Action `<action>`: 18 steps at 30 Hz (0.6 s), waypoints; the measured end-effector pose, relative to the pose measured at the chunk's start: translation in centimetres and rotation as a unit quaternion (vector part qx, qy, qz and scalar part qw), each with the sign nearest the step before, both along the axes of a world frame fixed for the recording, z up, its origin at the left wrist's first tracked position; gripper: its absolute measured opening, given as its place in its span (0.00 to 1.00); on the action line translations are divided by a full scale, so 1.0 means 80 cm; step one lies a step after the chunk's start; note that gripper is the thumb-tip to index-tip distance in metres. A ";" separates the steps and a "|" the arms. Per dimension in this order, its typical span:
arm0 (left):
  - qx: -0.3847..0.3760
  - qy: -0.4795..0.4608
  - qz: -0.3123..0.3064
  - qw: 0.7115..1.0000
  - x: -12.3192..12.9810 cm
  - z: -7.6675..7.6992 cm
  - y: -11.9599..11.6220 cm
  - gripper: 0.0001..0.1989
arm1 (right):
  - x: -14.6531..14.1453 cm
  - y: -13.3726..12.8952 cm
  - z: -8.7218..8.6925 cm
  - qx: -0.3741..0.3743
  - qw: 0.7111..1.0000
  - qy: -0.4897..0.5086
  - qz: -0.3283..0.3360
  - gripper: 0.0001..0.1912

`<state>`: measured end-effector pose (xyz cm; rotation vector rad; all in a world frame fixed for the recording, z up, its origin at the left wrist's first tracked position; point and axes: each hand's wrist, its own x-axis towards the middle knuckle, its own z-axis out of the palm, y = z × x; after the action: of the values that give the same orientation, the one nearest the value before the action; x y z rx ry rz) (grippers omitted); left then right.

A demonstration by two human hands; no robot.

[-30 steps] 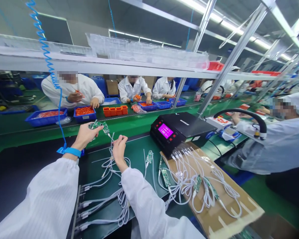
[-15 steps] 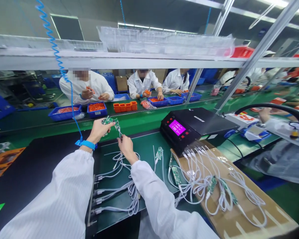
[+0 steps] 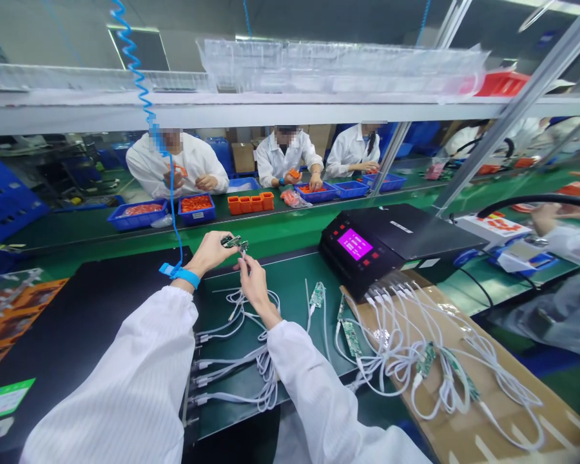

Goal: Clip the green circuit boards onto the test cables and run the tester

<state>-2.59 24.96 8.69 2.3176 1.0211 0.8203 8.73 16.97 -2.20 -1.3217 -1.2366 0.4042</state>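
My left hand [image 3: 209,252], with a blue wrist strap [image 3: 186,277] on it, is closed on a small green circuit board [image 3: 232,241]; whether it is one board or more I cannot tell. Just below it, my right hand [image 3: 254,283] pinches a white cable plug [image 3: 243,254] against the board's near end. Fingers partly hide where plug and board meet. Under my hands, white cables [image 3: 265,374] run in loops from a row of connectors on the green bench. More green circuit boards [image 3: 352,338] with cables attached lie to the right.
A black box with a lit purple screen [image 3: 355,245] stands on the right, white cables running from it over a cardboard sheet [image 3: 507,393]. A black surface [image 3: 101,322] lies left. Across the bench, co-workers in white handle orange parts from blue bins [image 3: 138,216]. A shelf [image 3: 270,113] spans overhead.
The view has shifted slightly, so the scene sits further right. My left hand has turned the board flatter, and my right hand has come closer to it with the plug.
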 end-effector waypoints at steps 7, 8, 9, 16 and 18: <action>-0.014 0.028 -0.022 0.999 0.002 -0.001 0.001 0.15 | 0.000 -0.004 0.003 -0.001 1.000 -0.003 -0.005 0.24; -0.012 0.031 -0.028 0.999 0.002 -0.002 0.002 0.16 | 0.001 -0.004 0.004 -0.007 1.000 -0.011 -0.011 0.22; -0.009 0.033 -0.035 0.999 0.002 -0.004 0.003 0.16 | 0.001 -0.005 0.004 -0.015 1.000 -0.017 -0.016 0.21; 0.027 0.048 -0.048 0.997 0.001 -0.012 0.011 0.12 | 0.000 -0.009 0.007 -0.039 0.998 -0.040 -0.025 0.19; 0.034 0.051 -0.048 0.997 0.002 -0.012 0.011 0.11 | -0.001 -0.010 0.008 -0.033 0.998 -0.039 -0.028 0.19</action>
<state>-2.47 25.82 7.70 2.4678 0.9291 0.7156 8.69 16.17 -1.54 -1.4374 -1.2560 0.3602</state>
